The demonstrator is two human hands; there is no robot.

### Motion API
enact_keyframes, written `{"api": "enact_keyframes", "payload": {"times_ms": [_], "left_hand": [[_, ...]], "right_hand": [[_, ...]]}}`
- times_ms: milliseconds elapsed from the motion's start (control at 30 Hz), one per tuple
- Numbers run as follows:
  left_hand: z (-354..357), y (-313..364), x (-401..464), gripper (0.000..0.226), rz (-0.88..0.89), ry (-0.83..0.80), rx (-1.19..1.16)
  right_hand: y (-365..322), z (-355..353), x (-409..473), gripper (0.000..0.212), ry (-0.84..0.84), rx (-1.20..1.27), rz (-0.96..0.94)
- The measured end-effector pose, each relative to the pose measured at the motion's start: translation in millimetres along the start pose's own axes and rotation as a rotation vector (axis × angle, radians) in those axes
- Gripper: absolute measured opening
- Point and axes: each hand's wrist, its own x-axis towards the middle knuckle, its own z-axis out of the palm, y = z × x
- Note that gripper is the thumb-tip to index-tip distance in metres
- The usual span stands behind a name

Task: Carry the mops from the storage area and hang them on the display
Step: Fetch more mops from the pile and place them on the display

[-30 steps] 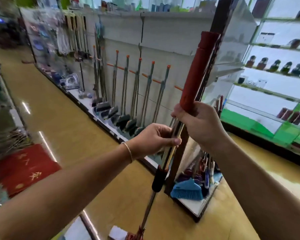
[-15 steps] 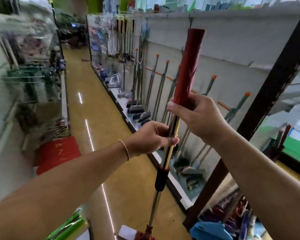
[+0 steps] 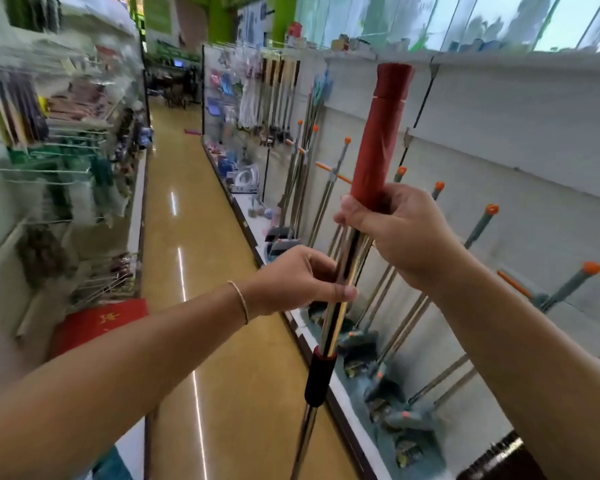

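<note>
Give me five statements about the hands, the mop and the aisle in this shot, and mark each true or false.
1. Both hands grip the mop handle. True.
2. The left hand holds higher than the right hand. False: the left is lower, on the metal pole.
3. The red grip rises above the right hand. True.
4. The black collar sits above both hands. False: it is below them.
5. A red mat lies on the floor at left. True.
</note>
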Motion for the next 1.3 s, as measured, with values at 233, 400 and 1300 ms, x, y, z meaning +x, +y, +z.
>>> {"api": "enact_keyframes", "payload": {"times_ms": [233, 400, 1300], "left_hand": [[-81, -14, 26, 0.051, 0.008, 0.132, -0.051], [-127, -23, 22, 0.031, -0.032, 0.289, -0.031], [-260, 3, 31, 0.018, -0.219, 1.254, 0.158]], "right_hand": [[10, 53, 83, 0.011, -0.095, 0.052, -0.055], [10, 93, 127, 0.009, -0.173, 0.105, -0.118], [-34, 239, 339, 0.011, -0.889, 0.58, -0.648]]}}
